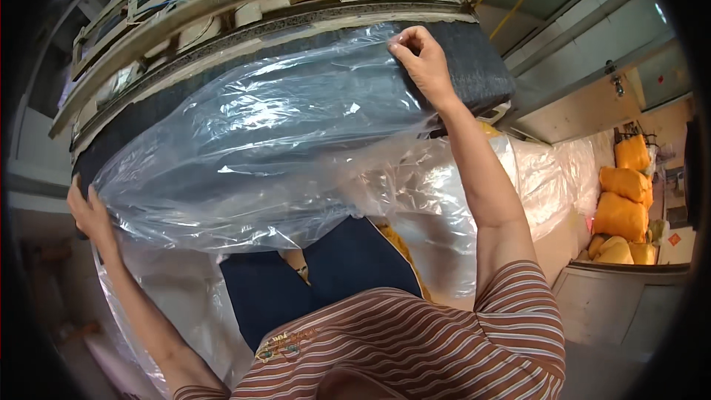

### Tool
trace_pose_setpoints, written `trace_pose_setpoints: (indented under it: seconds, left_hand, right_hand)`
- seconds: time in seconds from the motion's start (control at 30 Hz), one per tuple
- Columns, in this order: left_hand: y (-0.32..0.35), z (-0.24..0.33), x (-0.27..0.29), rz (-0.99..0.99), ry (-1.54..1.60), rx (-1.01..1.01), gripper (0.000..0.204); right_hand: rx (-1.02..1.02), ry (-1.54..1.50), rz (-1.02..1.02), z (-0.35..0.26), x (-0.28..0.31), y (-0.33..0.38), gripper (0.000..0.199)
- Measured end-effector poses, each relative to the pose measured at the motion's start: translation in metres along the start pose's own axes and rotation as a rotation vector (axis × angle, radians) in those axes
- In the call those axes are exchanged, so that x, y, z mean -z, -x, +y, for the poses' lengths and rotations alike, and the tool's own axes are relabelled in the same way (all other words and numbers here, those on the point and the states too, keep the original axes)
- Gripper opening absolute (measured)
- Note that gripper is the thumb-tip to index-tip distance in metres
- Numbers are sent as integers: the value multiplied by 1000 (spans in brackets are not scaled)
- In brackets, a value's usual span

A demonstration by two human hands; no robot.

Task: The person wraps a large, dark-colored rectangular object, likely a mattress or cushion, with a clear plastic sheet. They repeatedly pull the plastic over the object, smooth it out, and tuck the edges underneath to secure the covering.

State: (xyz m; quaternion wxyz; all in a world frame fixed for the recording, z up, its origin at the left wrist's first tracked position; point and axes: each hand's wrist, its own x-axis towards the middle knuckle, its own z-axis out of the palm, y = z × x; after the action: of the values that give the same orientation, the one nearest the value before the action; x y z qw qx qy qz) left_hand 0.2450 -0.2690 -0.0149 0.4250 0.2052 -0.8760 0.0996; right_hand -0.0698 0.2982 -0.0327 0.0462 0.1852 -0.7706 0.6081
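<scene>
Stretching a clear plastic bag [259, 141] over the dark grey slab [474, 67], the person has it pulled taut from both ends, and the thin film could tear or slip loose at the slab's far corner if the pull turns uneven. The right hand [421, 63] sits on the slab's upper right corner, fingers pinched together on the bag's edge. The left hand [90, 213] is at the slab's lower left end, fingers curled closed around the gathered film there. More clear sheeting [548, 170] lies below the slab.

workshop, stuffed yellow sacks [622, 200] (piled), machinery [244, 0]
</scene>
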Motion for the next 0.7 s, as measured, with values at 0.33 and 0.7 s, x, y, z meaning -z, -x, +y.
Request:
trace_pose_setpoints:
  seconds: [0.33,0.7]
  left_hand:
    - [108,379,64,-633,925,-462,33]
    - [84,202,133,-381,1624,1109,16]
  right_hand:
    - [185,701,68,-10,-4,21,25]
    - [106,-208,-414,-100,-29,70,14]
